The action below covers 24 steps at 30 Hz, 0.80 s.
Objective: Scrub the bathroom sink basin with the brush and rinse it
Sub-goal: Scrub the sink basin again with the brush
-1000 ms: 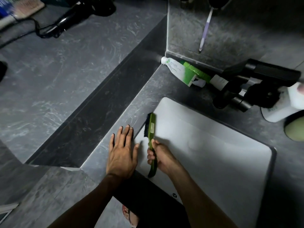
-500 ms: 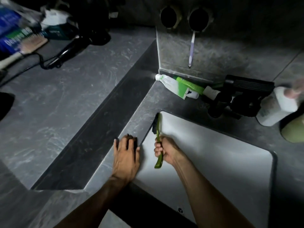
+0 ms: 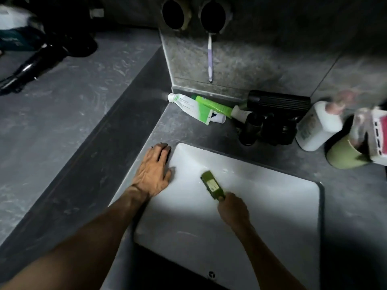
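Note:
A white rectangular sink basin [image 3: 272, 206] is set into a dark grey counter. My right hand [image 3: 233, 211] grips the handle of a green scrub brush [image 3: 211, 185] whose head lies inside the basin, near its far left part, back side up. My left hand [image 3: 154, 171] rests flat on the counter at the basin's far left corner, fingers straight. A black faucet [image 3: 272, 116] stands behind the basin.
Toothpaste tubes [image 3: 199, 108] lie at the back wall. A white bottle [image 3: 318, 126], a green cup [image 3: 345, 153] and a pink-and-white pack stand at the right. A purple toothbrush [image 3: 210, 57] hangs on the wall. A black hair dryer [image 3: 31, 65] lies far left.
My right hand has carried the brush from the basin's left edge rightward into the basin, its back now facing up. My left hand has slid further along the counter towards the basin's far corner.

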Tool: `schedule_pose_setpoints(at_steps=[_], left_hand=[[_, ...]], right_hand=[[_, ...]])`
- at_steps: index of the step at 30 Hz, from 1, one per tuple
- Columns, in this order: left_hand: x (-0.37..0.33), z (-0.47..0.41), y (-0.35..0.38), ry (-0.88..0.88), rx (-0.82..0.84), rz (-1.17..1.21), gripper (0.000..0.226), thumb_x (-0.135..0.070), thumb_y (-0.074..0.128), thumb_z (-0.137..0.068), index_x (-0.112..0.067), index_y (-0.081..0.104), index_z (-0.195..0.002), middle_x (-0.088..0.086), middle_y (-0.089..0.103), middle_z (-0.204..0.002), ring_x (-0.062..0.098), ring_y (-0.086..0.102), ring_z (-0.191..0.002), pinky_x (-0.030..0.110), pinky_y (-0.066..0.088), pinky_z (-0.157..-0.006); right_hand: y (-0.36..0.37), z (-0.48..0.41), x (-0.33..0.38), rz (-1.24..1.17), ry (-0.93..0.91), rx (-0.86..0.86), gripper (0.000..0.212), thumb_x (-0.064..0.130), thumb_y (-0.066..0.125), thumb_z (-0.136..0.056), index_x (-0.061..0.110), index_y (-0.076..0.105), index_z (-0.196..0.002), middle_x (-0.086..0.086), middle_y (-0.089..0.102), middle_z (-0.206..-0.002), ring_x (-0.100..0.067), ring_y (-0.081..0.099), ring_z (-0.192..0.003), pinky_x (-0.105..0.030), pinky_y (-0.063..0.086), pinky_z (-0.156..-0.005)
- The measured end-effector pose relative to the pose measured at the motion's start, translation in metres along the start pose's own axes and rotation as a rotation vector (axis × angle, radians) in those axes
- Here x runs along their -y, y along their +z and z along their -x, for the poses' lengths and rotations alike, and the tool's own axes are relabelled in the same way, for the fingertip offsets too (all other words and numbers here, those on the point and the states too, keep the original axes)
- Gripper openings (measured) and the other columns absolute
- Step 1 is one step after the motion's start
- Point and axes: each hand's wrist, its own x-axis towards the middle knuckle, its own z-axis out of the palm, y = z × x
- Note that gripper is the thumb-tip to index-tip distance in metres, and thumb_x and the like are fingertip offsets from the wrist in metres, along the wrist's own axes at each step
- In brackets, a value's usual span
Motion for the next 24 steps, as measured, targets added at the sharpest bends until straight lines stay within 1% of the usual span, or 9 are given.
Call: schedule_pose_setpoints(at_steps=[3,6,10,12,14,17,19,22,24], left_hand=[[0.001,-0.002,0.008,-0.01,-0.016,0.025,0.076,-0.046,0.044,-0.087,-0.006,0.036,-0.151,0.016,0.035,-0.155,0.034,0.031,-0.147,0.05,0.026,-0.123],[0.001,-0.001,0.011,-0.002,-0.048,0.04,0.068,-0.043,0.038,-0.095,-0.008,0.037,-0.152,0.014,0.036,-0.157,0.032,0.03,-0.148,0.049,0.024,-0.124],[0.004,0.0,0.013,-0.005,-0.111,0.127,0.055,-0.038,0.031,-0.106,-0.012,0.04,-0.153,0.007,0.038,-0.159,0.022,0.029,-0.151,0.047,0.023,-0.125],[0.006,0.001,0.014,-0.01,-0.119,0.165,0.052,-0.036,0.028,-0.108,-0.014,0.041,-0.154,0.003,0.039,-0.16,0.016,0.027,-0.152,0.045,0.021,-0.126],[0.011,0.0,0.016,-0.012,-0.128,0.207,0.051,-0.034,0.027,-0.109,-0.016,0.043,-0.154,0.0,0.039,-0.16,0.013,0.028,-0.152,0.044,0.022,-0.126],[0.012,-0.001,0.015,-0.022,-0.171,0.285,0.049,-0.032,0.028,-0.109,-0.016,0.048,-0.151,-0.001,0.044,-0.158,0.012,0.032,-0.15,0.042,0.024,-0.125],[0.011,-0.003,0.017,-0.022,-0.203,0.313,0.047,-0.027,0.03,-0.108,-0.014,0.051,-0.149,0.001,0.047,-0.156,0.014,0.035,-0.148,0.042,0.026,-0.125],[0.011,-0.004,0.019,-0.02,-0.202,0.284,0.052,-0.021,0.028,-0.103,-0.011,0.05,-0.149,0.005,0.046,-0.156,0.019,0.035,-0.149,0.046,0.03,-0.123],[0.014,-0.005,0.019,-0.009,-0.177,0.244,0.062,-0.015,0.027,-0.093,-0.01,0.046,-0.151,0.006,0.043,-0.158,0.02,0.032,-0.15,0.046,0.029,-0.124]], right_hand=[[0.009,0.007,-0.029,0.088,0.045,-0.083,0.038,0.034,0.044,-0.1,0.01,0.051,-0.129,-0.009,0.066,-0.119,-0.026,0.065,-0.106,-0.035,0.052,-0.087],[0.018,0.005,-0.031,0.048,-0.019,-0.051,0.04,0.035,0.044,-0.101,0.014,0.043,-0.135,-0.01,0.066,-0.12,-0.027,0.065,-0.106,-0.038,0.053,-0.088],[0.024,0.002,-0.033,-0.011,-0.112,-0.122,0.067,0.025,0.047,-0.098,0.025,0.013,-0.156,-0.011,0.066,-0.118,-0.028,0.066,-0.101,-0.039,0.053,-0.086],[0.03,0.008,-0.032,-0.001,-0.171,-0.066,0.066,0.025,0.046,-0.098,0.031,0.016,-0.156,-0.01,0.067,-0.112,-0.026,0.065,-0.096,-0.039,0.055,-0.082],[0.029,0.008,-0.035,-0.003,-0.137,-0.048,0.059,0.022,0.042,-0.098,0.033,0.025,-0.154,-0.008,0.066,-0.106,-0.024,0.065,-0.089,-0.036,0.055,-0.074],[0.029,0.006,-0.027,-0.032,-0.036,-0.086,0.07,0.013,0.039,-0.096,0.037,0.01,-0.156,-0.006,0.063,-0.091,-0.021,0.062,-0.075,-0.034,0.053,-0.064],[0.036,0.012,-0.004,-0.099,-0.022,-0.021,0.074,0.009,0.037,-0.097,0.038,0.002,-0.156,-0.005,0.06,-0.084,-0.017,0.057,-0.065,-0.029,0.048,-0.055],[0.05,0.016,0.044,-0.244,-0.023,0.052,0.079,0.009,0.038,-0.099,0.038,-0.01,-0.155,-0.009,0.059,-0.084,-0.018,0.058,-0.065,-0.027,0.05,-0.053],[0.056,0.014,0.081,-0.342,-0.096,0.066,0.079,0.01,0.04,-0.1,0.037,-0.011,-0.154,-0.007,0.058,-0.084,-0.016,0.058,-0.064,-0.024,0.048,-0.052]])
